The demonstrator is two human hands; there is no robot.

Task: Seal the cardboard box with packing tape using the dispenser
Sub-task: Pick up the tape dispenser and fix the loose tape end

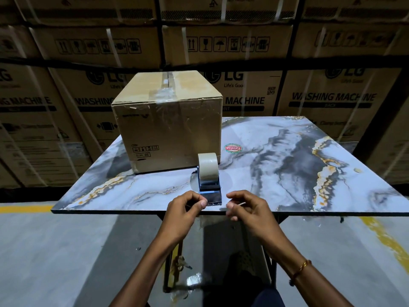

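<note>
Head view shows the cardboard box (167,120) at the desk's (276,151) back left, flaps closed with crinkled tape already along its top seam — how much sealing remains is unclear. The left hand (184,209) pinches near the dispenser's (209,180) blade; the right hand (245,207), fingers curled, pinches something thin just beside it.

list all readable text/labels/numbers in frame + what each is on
"LG" and "Life's Good": stacked cartons behind the table.
"WASHING MACHINE": same cartons, partly hidden by the cardboard box.
"Patelsa", or close to it, upside down: round red and green sticker on the table.
"20", upside down: small label on the box front.
Too small or blurred: other box print, carton handling symbols, QR code.
Tape dispenser: none.
</note>
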